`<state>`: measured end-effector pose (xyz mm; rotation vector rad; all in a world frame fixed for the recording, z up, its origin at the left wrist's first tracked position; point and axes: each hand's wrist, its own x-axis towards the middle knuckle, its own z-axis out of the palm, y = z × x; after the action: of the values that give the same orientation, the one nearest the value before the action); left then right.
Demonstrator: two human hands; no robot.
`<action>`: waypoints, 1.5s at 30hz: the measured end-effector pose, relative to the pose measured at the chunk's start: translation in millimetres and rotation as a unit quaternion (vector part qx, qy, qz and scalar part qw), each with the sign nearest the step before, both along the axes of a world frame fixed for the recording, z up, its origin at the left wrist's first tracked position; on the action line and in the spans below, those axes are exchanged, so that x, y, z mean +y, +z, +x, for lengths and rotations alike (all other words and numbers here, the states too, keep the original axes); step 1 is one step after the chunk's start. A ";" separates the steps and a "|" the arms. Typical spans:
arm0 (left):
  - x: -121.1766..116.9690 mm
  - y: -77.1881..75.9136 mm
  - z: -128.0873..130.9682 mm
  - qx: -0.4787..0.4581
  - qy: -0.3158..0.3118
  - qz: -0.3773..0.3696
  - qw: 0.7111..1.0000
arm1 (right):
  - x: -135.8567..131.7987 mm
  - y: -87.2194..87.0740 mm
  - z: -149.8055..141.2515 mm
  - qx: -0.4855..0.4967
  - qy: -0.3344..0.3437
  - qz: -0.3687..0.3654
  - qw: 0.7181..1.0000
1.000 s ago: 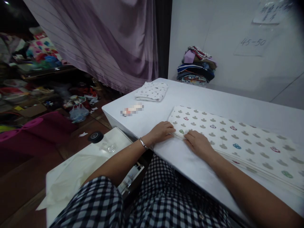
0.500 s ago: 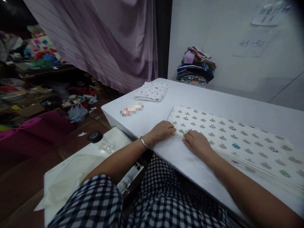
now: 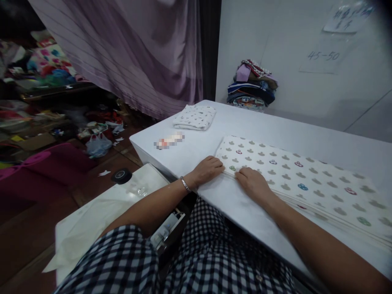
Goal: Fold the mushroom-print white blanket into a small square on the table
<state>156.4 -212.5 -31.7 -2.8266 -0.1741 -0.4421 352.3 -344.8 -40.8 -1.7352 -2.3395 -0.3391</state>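
Observation:
A long folded cloth (image 3: 286, 177), white with grey mushroom-like shapes and a few coloured ones, lies in layers along the near side of the white table. My left hand (image 3: 208, 168), a silver bracelet at its wrist, has its fingers closed at the cloth's near left corner. A short way to the right, my right hand (image 3: 252, 182) grips the near edge, fingers on top of the layers. Both thumbs are mostly hidden.
Farther back on the table (image 3: 190, 153) lies a smaller folded white cloth (image 3: 195, 117); a blurred-out item (image 3: 169, 140) is nearer. A stack of folded fabrics (image 3: 252, 87) stands by the wall. At lower left, a white side table (image 3: 70, 220) bears a black round object (image 3: 121, 176).
My right hand has shifted very slightly left along the cloth's near edge. The left hand stays at the corner, and the cloth lies as before.

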 end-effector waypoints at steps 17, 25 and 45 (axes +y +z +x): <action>-4.9 0.4 3.8 -0.007 0.045 -0.036 0.998 | 2.7 -4.6 -1.5 -0.003 -0.011 0.020 1.000; -22.6 -5.8 15.2 -0.062 -0.042 -0.098 0.992 | 3.6 -2.7 -6.4 -0.017 -0.037 0.016 0.999; -26.2 -4.1 27.2 -0.073 -0.015 -0.126 0.989 | -166.3 -13.2 121.4 0.077 -0.100 0.087 0.988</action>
<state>183.6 -238.7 -35.8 -3.0466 -0.2317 -0.6780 473.6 -511.2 -54.1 -1.8439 -1.9721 -0.4107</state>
